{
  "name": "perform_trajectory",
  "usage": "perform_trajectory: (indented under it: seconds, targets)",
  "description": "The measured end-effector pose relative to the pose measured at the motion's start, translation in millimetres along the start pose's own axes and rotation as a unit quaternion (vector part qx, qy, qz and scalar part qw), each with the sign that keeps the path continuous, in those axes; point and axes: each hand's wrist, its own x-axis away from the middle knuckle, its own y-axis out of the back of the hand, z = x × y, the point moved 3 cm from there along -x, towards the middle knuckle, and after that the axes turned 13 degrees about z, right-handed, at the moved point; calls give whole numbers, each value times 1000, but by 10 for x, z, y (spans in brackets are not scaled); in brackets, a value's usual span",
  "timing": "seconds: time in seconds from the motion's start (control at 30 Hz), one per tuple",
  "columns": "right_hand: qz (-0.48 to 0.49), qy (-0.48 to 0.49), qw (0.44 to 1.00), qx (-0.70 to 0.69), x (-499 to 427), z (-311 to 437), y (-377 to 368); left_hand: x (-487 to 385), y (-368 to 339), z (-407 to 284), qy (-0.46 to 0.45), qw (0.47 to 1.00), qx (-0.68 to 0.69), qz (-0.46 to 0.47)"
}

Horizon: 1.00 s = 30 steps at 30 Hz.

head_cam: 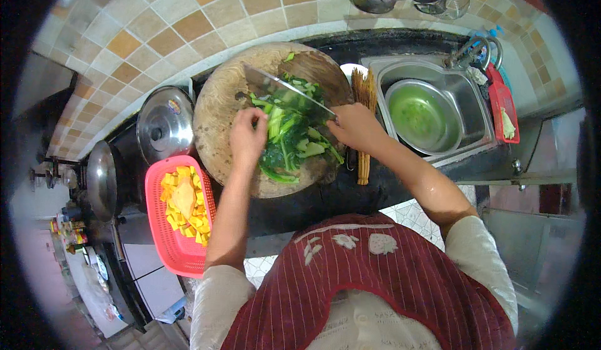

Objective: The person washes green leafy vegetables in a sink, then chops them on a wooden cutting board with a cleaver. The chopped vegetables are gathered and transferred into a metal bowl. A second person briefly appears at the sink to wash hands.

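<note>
A large round wooden chopping block (216, 115) lies on the dark counter, with leafy greens (286, 134) heaped over its middle and right. My right hand (354, 124), at the block's right edge, grips the handle of a cleaver (291, 88). The blade extends up and left across the far part of the greens, above chopped pieces. My left hand (249, 131) is at the left side of the greens with its fingers curled. Whether it pinches a piece of leaf cannot be told.
A pink plastic basket (176, 256) with cubed yellow-orange pieces stands left, near a pot lid (164, 124) and a wok (102, 181). Right of the block lies a bamboo brush (364, 162), beside a steel sink (474, 110) holding a basin (418, 115) of greenish water. Ladles (375, 3) hang above.
</note>
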Motion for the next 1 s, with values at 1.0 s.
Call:
perform_trajectory:
  seconds: [1.0]
  targets:
    - [179, -3, 976, 122, -449, 299, -113, 222, -438, -274, -117, 982, -117, -95]
